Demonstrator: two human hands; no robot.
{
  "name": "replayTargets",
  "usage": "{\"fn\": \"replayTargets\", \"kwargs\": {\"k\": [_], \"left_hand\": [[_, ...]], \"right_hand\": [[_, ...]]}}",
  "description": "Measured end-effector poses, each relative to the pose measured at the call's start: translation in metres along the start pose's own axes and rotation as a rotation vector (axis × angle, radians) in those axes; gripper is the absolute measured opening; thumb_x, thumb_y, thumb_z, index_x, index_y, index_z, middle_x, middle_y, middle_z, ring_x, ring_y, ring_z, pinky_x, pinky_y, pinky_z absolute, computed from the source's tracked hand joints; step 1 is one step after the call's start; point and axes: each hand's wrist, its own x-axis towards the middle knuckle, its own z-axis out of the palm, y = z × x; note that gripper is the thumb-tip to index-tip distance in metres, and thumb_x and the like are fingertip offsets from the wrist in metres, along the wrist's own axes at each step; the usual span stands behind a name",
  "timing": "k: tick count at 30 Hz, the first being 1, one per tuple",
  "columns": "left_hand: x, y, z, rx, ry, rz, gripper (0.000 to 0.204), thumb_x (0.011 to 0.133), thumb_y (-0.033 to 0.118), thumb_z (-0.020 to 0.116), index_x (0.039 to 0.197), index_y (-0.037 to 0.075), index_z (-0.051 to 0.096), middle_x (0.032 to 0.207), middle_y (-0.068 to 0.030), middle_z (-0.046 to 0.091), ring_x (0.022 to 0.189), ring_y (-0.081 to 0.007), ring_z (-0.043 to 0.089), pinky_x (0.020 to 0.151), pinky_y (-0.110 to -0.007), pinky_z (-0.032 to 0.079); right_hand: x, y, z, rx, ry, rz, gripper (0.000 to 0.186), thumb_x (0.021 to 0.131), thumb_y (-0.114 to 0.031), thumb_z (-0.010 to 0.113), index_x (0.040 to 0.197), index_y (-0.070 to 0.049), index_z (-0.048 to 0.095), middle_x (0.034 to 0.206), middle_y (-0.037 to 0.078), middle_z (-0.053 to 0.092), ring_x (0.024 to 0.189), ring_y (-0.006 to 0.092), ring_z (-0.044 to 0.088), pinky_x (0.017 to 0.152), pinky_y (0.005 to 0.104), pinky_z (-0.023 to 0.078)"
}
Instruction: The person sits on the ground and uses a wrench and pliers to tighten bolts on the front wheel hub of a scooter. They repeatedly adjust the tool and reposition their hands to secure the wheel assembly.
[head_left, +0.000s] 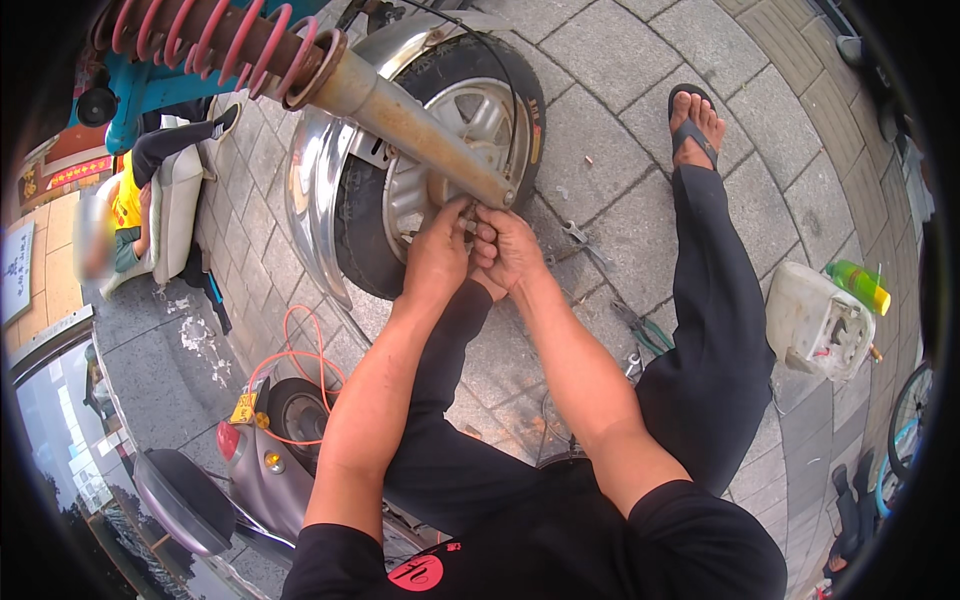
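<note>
Both of my hands meet at the lower end of a rusty shock absorber (420, 133), close to the hub of a small wheel (461, 120) with a black tyre and a silver rim. The fingers of my left hand (440, 250) are closed at the axle area beside the hub. My right hand (511, 247) is closed too, its fingertips pinched just under the absorber's end. A small part seems to sit between the fingertips, too hidden to name. A chrome mudguard (318, 190) curves around the wheel's left side.
On the paving right of my hands lie a wrench (575, 234) and green-handled pliers (652, 333). A cut white container (818, 320) and a green bottle (857, 285) stand farther right. A scooter (262, 455) with an orange hose (290, 354) is at lower left. A person (128, 200) sits at far left.
</note>
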Motion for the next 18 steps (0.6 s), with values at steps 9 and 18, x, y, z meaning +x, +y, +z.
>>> {"fn": "replayTargets", "kwargs": {"k": [9,18], "left_hand": [[-0.001,-0.005,0.003,0.016,0.067,0.075,0.031,0.109,0.016,0.055,0.140,0.015,0.063,0.113,-0.0225,0.075,0.101,-0.0374,0.076,0.084,-0.043,0.058],[-0.001,0.002,-0.001,0.000,0.048,0.057,0.034,0.108,0.014,0.056,0.142,0.014,0.060,0.118,-0.0243,0.074,0.108,-0.0419,0.072,0.088,-0.044,0.057]], "right_hand": [[-0.003,-0.001,0.009,-0.048,0.023,-0.010,0.011,0.098,-0.011,0.071,0.100,-0.009,0.061,0.065,-0.002,0.051,0.047,0.0098,0.045,0.040,0.0262,0.032],[-0.002,-0.004,0.016,0.052,0.015,0.075,0.009,0.100,-0.011,0.070,0.099,-0.009,0.061,0.063,-0.005,0.050,0.047,0.0069,0.042,0.040,0.0247,0.029]]}}
